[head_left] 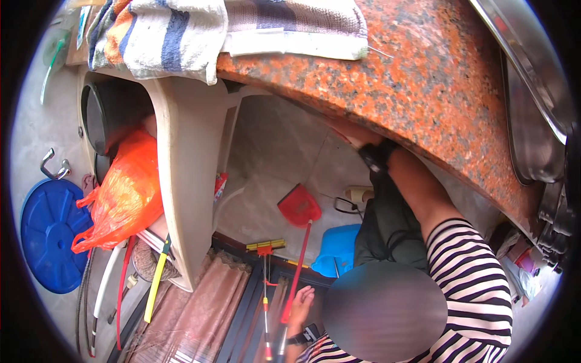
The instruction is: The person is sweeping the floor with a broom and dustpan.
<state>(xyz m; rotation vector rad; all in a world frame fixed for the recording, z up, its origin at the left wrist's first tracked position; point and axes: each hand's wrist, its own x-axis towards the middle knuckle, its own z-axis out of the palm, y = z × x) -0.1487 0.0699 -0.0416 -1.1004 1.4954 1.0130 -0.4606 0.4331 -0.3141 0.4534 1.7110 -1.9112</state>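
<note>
Neither of my hands is in view. A person in a black-and-white striped shirt point(472, 284) crouches below the orange granite counter point(436, 78). One of that person's hands point(299, 308) is at the long red handle of a red dustpan point(299, 206) that lies on the tiled floor. Their other arm reaches up under the counter's edge, with a black watch point(372, 156) on the wrist; the hand itself is mostly hidden by the stone.
Striped towels point(181, 30) hang over the counter's edge. On the left are a white plastic support point(187, 169), an orange plastic bag point(124, 193), a blue round lid point(48, 233) and hoses. A blue dustpan-like thing point(339, 245) and a yellow-headed tool point(265, 247) lie on the floor. Steel trays point(532, 121) are on the right.
</note>
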